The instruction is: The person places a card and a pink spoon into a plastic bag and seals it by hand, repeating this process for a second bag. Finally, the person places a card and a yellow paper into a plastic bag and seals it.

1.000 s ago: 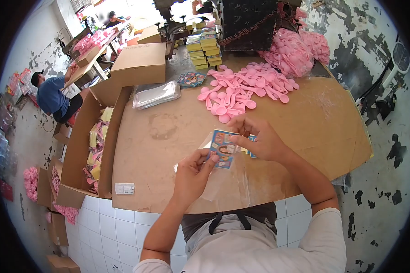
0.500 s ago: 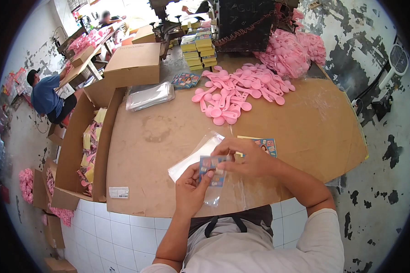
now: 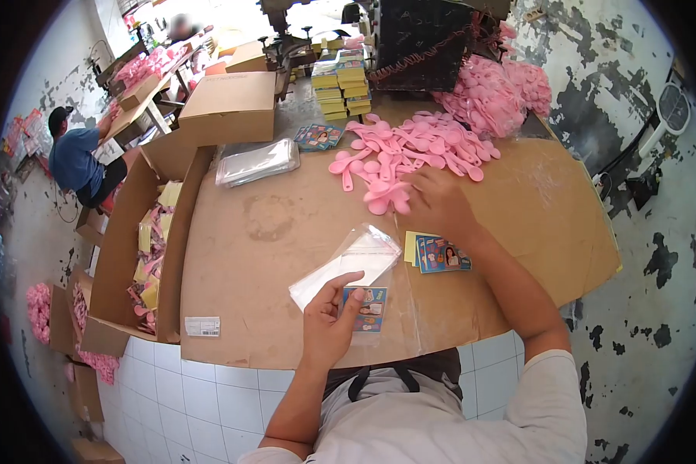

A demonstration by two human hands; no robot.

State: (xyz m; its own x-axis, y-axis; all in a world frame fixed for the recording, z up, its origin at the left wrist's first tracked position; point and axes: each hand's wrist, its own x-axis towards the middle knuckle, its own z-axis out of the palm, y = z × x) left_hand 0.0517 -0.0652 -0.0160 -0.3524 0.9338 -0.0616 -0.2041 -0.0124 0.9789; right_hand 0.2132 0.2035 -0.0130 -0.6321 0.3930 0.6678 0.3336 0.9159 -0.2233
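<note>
Between the thumb and fingers of my left hand (image 3: 331, 321) is a blue printed card (image 3: 370, 309), which seems to be in a clear bag. Just beyond it lies a stack of clear plastic bags (image 3: 348, 267) on the cardboard tabletop. My right hand (image 3: 437, 203) is at the near right edge of the pile of pink spoons (image 3: 417, 147); its fingertips are blurred, and whether they grip a spoon is unclear. Several blue and yellow cards (image 3: 443, 254) lie below my right hand, near the forearm.
An open carton (image 3: 175, 255) with packed pieces stands left, beside a closed box (image 3: 228, 104). More clear bags (image 3: 257, 162), cards (image 3: 319, 137), card stacks (image 3: 340, 81) and bagged pink spoons (image 3: 483, 93) lie at the back. A person in blue (image 3: 77, 158) sits far left.
My right hand has left the card in my left hand and moved forward to the pink spoons. The card stays in my left hand, and the loose cards on the right are more exposed.
</note>
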